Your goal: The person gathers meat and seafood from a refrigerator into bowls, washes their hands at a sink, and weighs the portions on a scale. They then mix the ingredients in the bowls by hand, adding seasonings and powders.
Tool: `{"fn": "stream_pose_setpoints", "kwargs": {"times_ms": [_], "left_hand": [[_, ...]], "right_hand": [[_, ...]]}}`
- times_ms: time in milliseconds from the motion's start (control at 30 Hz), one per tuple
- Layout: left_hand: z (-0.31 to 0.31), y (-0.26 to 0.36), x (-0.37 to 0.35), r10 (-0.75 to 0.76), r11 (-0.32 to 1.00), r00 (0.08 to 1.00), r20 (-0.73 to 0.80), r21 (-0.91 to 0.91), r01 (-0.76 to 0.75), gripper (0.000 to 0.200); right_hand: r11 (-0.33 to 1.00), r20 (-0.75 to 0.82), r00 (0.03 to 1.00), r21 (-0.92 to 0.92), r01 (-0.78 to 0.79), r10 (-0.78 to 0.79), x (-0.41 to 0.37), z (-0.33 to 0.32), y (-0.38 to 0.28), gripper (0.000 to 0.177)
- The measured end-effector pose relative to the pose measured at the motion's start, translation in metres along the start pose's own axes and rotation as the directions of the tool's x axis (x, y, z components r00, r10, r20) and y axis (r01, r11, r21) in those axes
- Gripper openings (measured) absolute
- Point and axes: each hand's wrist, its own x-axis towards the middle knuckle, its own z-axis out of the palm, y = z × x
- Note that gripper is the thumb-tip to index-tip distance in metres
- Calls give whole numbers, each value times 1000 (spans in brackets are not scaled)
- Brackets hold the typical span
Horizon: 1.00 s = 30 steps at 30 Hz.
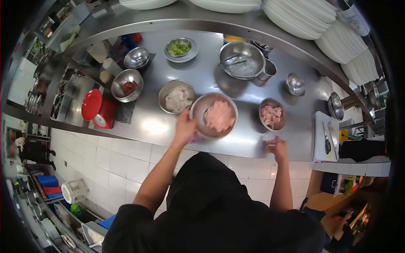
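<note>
My left hand (184, 128) grips the left rim of a metal bowl (205, 131) at the counter's near edge; a mound of pale pink minced meat (220, 116) fills its right side. Just left of it stands a metal bowl (165, 107) with whitish slices (178, 100). Below a smaller bowl (263, 121) of raw meat pieces (271, 115), my right hand (278, 148) hovers with nothing in it, fingers apart and slightly blurred. Its fingertips are close to that bowl's near rim.
At the back are a bowl of chopped greens (178, 47) on a plate, a large mixing bowl (242, 60) holding a utensil, and a metal cup (268, 71). A red scale (103, 111) stands left. On the right, a white cutting board (320, 137) carries scissors (327, 143) and a knife. Stacked plates (295, 19) line the overhead shelf.
</note>
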Motion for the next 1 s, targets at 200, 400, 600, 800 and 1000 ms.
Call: {"fn": "stream_pose_setpoints", "kwargs": {"times_ms": [200,400,600,800,1000], "left_hand": [[-142,-32,-51,-93,972,989,-116,-228,65,18],[-43,-47,-11,10,994,996,-87,112,0,21],[-107,-79,-41,196,935,931,-308,345,-82,14],[-207,-38,-50,-114,991,953,-280,30,128,4],[-342,10,-12,-16,961,851,-525,-243,-132,5]], "right_hand": [[659,378,808,-468,588,-453,-36,135,45,21],[607,125,698,-402,685,-705,-88,217,16,18],[657,-51,758,-538,528,-650,-133,165,78,23],[836,-21,949,-479,266,-314,-163,150,120,20],[900,161,969,-366,236,-189,-158,203,101,20]]}}
